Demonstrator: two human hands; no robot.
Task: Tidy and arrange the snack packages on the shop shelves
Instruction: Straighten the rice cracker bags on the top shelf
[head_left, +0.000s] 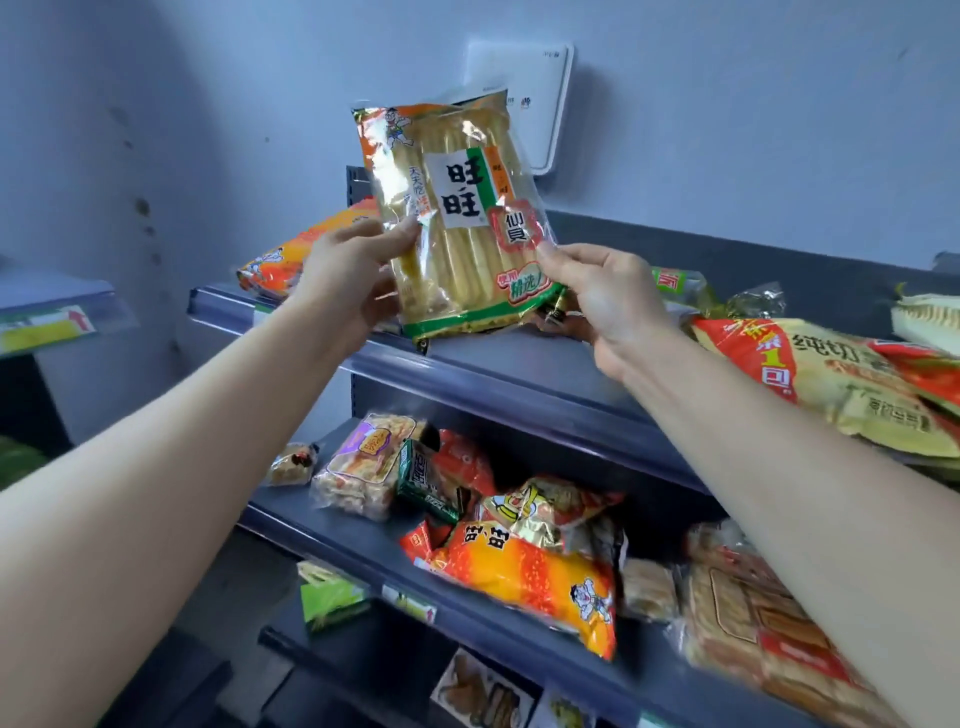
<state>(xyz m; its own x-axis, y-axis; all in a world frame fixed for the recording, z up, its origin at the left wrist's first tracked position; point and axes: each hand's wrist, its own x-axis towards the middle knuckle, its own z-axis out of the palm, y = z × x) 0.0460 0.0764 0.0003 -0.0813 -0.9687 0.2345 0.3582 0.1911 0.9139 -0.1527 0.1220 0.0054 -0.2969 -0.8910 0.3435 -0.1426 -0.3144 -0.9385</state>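
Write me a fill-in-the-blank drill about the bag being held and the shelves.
The left hand and right hand grip the rice cracker bag by its ____ half.
The white wall box is partly hidden ____ that bag.
The purple-labelled packet lies one shelf ____ the hands.
Missing words: lower, behind, below.

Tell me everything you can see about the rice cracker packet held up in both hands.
The rice cracker packet is a glossy, partly clear plastic bag showing rows of pale golden crackers. It has an orange top with a cartoon figure, a white label with bold black characters, a red badge and a green bottom band. It looks sealed and full, held upright, tilted slightly, over the upper shelf. The left hand pinches its left edge and the right hand its lower right corner.
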